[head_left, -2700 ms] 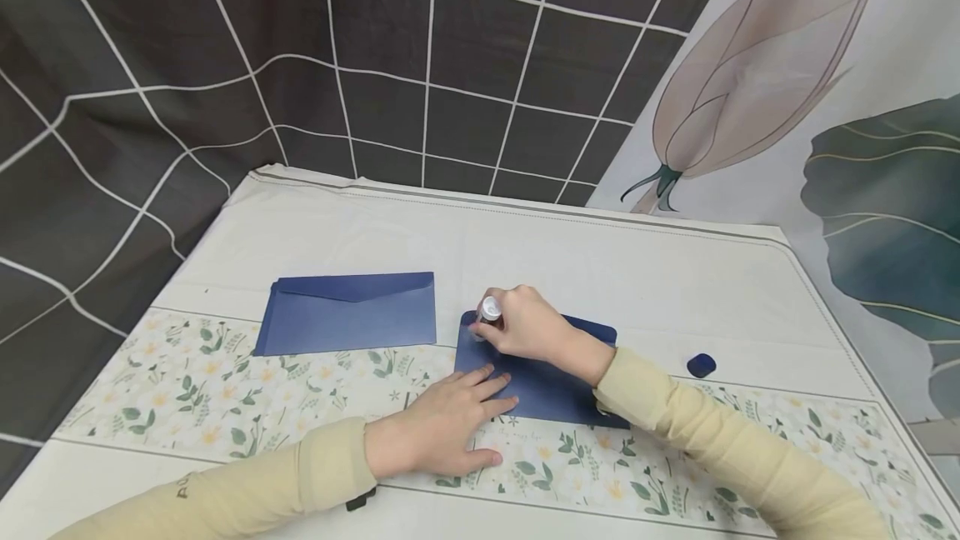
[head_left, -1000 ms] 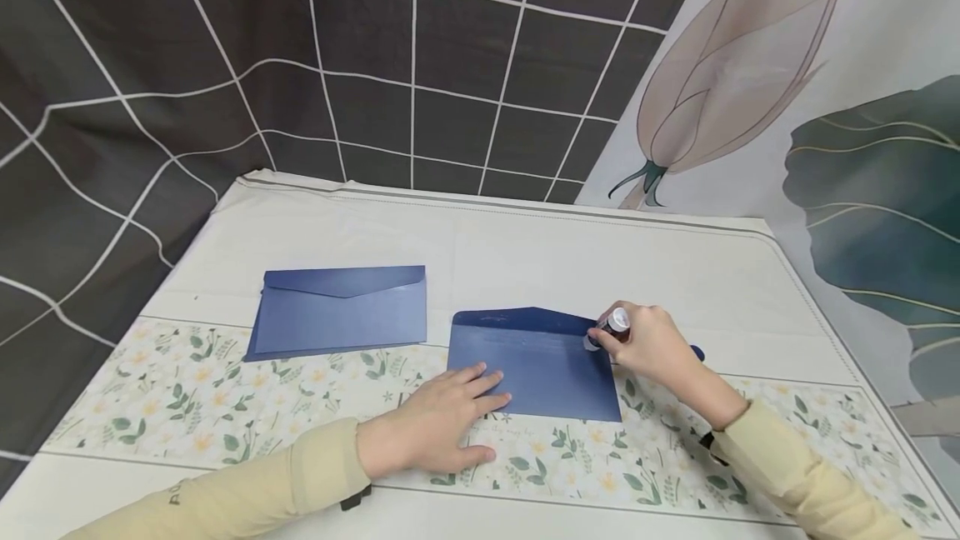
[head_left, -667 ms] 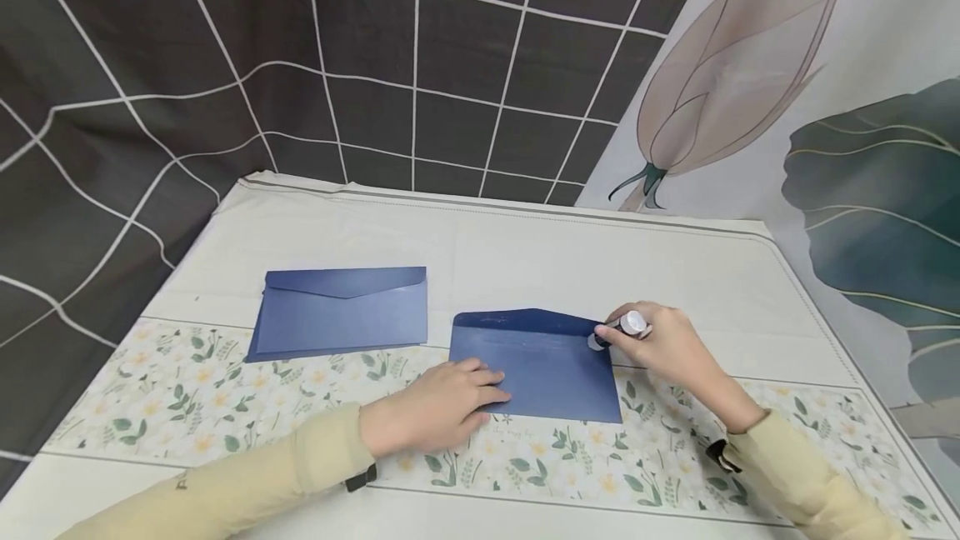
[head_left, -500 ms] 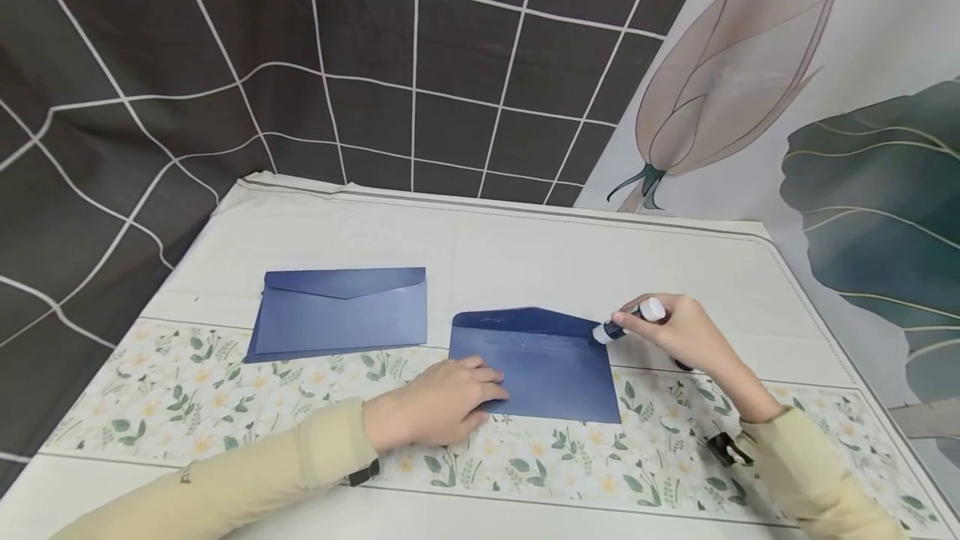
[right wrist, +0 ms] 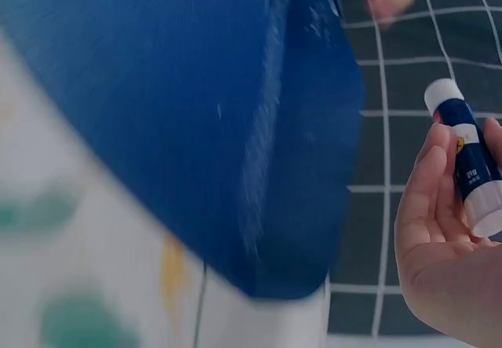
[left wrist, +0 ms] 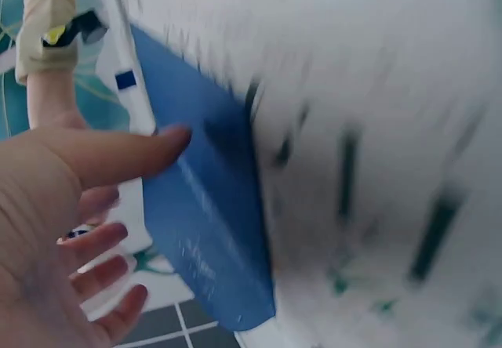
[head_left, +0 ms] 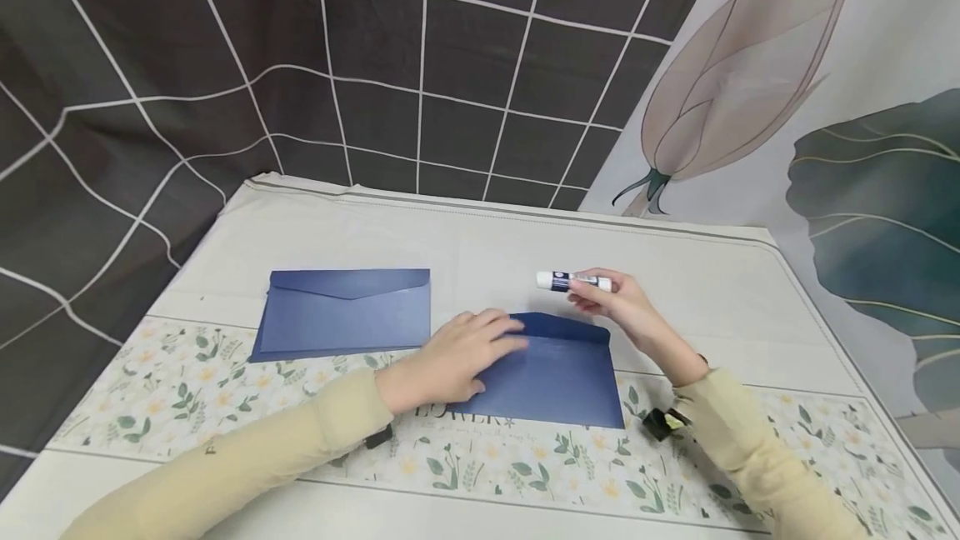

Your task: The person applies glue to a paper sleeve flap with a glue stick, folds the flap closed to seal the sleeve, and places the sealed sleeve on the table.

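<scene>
A blue envelope (head_left: 558, 382) lies on the table, its flap (head_left: 562, 326) unfolded away from me. Whitish streaks (right wrist: 263, 152) run along its fold in the right wrist view. My right hand (head_left: 633, 311) holds a glue stick (head_left: 553, 281) with a dark label and white ends, raised beyond the flap and lying almost level. The stick (right wrist: 474, 164) sits between thumb and fingers in the right wrist view. My left hand (head_left: 465, 357) is over the envelope's left part, fingers extended and blurred; the left wrist view has its thumb (left wrist: 125, 156) over the envelope. Whether it touches the paper I cannot tell.
Left of my left hand lie stacked blue envelopes (head_left: 345, 323), the top one with its flap folded down. A small dark blue piece (left wrist: 125, 79) lies past the envelope's right end. The tablecloth (head_left: 495, 248) has a floral band; a dark gridded curtain (head_left: 375, 107) hangs behind.
The glue stick went along the flap fold from left to right, then my right hand lifted it up and leftward off the envelope. My left hand has shifted up and right from the envelope's lower left.
</scene>
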`<action>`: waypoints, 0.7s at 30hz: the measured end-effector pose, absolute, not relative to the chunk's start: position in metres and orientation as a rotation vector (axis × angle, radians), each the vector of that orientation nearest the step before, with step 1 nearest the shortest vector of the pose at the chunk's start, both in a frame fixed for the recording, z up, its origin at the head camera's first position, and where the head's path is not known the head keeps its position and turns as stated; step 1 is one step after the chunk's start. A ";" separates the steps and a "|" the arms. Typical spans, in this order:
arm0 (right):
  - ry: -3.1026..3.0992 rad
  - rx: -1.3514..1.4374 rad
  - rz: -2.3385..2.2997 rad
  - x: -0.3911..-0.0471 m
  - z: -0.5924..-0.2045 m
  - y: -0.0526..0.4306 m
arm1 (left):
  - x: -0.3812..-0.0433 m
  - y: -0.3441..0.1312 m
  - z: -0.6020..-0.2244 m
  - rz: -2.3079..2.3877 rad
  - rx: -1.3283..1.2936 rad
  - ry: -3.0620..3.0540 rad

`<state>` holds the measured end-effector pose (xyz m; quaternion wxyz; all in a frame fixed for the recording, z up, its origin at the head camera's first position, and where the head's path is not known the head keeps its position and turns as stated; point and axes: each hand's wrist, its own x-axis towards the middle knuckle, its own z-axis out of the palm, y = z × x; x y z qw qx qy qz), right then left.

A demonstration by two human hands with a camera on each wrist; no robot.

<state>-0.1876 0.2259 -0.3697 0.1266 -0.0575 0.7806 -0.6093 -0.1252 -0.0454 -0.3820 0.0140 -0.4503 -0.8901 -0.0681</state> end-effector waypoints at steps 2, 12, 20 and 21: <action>2.238 -0.186 -1.773 -0.193 -0.375 0.215 | -0.132 -0.043 -0.380 -0.187 -1.360 -2.831; 2.064 -0.215 -1.790 -0.202 -0.387 0.197 | -0.143 -0.039 -0.383 -0.321 -1.289 -3.021; 1.986 -0.176 -1.790 -0.191 -0.387 0.197 | -0.139 -0.039 -0.385 -0.308 -1.294 -3.004; 1.981 -0.168 -1.792 -0.189 -0.388 0.197 | -0.138 -0.040 -0.385 -0.302 -1.298 -3.004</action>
